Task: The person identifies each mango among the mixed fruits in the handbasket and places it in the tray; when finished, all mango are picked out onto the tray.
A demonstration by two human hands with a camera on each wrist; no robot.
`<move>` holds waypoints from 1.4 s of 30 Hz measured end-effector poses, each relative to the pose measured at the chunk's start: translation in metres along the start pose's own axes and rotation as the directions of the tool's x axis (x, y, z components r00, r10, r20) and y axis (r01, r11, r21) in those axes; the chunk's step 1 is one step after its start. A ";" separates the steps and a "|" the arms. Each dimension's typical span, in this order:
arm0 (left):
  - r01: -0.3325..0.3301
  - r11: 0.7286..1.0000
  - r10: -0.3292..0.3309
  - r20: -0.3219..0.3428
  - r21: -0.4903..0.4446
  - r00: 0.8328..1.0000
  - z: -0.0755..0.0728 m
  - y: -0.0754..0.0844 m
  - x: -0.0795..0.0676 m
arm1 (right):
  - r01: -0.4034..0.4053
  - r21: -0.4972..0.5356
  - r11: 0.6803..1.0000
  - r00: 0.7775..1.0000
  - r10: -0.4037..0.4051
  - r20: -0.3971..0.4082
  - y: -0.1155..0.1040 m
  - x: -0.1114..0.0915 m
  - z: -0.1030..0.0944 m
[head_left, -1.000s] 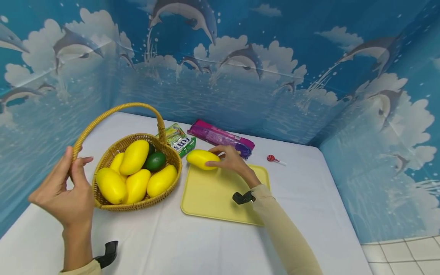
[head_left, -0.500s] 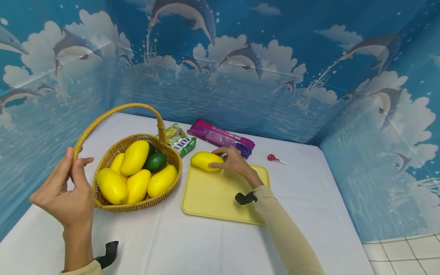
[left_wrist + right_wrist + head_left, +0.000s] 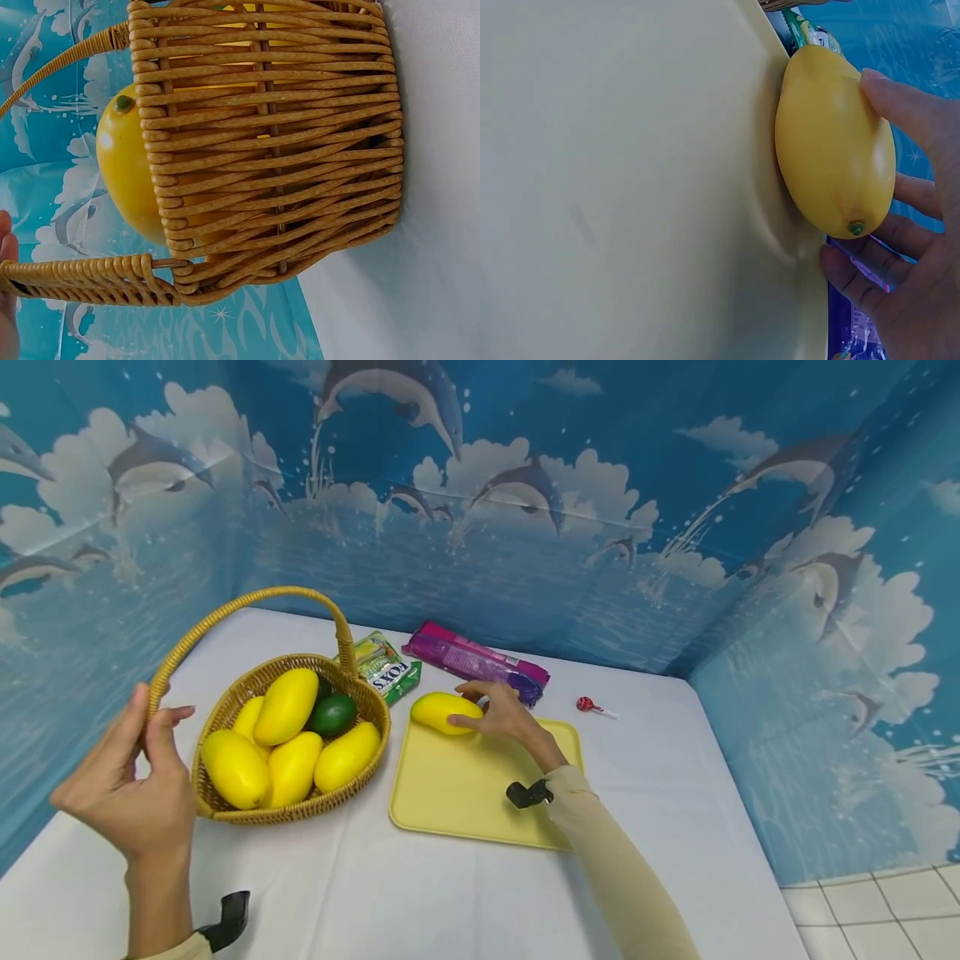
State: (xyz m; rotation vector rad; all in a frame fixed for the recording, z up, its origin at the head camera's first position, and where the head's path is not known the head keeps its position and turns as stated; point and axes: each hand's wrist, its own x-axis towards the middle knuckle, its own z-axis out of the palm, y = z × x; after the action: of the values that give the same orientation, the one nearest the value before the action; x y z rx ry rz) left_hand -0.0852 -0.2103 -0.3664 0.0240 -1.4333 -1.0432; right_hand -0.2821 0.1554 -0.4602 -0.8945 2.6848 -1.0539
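My left hand [image 3: 135,785] grips the arched handle of a wicker basket [image 3: 292,814], thumb on one side and fingers on the other. Several yellow mangoes [image 3: 287,706] fill the basket, along with a dark green avocado [image 3: 333,715] and another dark green thing mostly hidden behind the mangoes. A further mango [image 3: 832,142] is in my right hand [image 3: 504,714], between thumb and fingers, at the far left corner of a yellow tray [image 3: 472,793]. In the right wrist view it lies close against the tray's surface, its stem end toward the palm.
Behind the tray lie a green FOX'S candy packet [image 3: 386,667] and a pink-purple packet [image 3: 476,657]. A red lollipop [image 3: 596,707] is on the white tabletop [image 3: 660,793] to the right. A dolphin-print curtain [image 3: 480,552] surrounds the table's back and sides.
My right hand has brought the mango slightly right and nearer over the tray's corner, then kept it there. The left hand stays on the handle. The head view has shifted slightly.
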 end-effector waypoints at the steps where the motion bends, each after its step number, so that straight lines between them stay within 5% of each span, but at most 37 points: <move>1: 0.001 1.000 -0.001 0.000 -0.005 1.000 0.000 0.000 0.000 | -0.002 0.001 1.000 1.000 0.002 0.002 0.000 -0.001 0.000; 30: 0.037 0.998 -0.039 -0.030 -0.051 0.999 0.002 -0.002 0.000 | 0.050 0.062 0.997 0.999 -0.051 0.008 -0.006 0.004 -0.008; 35: 0.051 0.997 -0.053 -0.027 -0.050 0.998 0.003 0.001 0.001 | 0.093 0.080 0.992 0.995 -0.095 0.011 -0.016 0.009 -0.021; 42: 0.053 0.998 -0.054 -0.024 -0.031 0.998 0.001 0.002 0.000 | 0.156 -0.029 0.987 0.988 -0.155 0.024 -0.051 0.015 -0.042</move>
State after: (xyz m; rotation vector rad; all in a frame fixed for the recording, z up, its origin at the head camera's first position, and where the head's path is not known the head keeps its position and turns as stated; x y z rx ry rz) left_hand -0.0850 -0.2087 -0.3652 0.0536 -1.4004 -1.1052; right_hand -0.2827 0.1412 -0.3939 -1.1305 2.6566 -1.0270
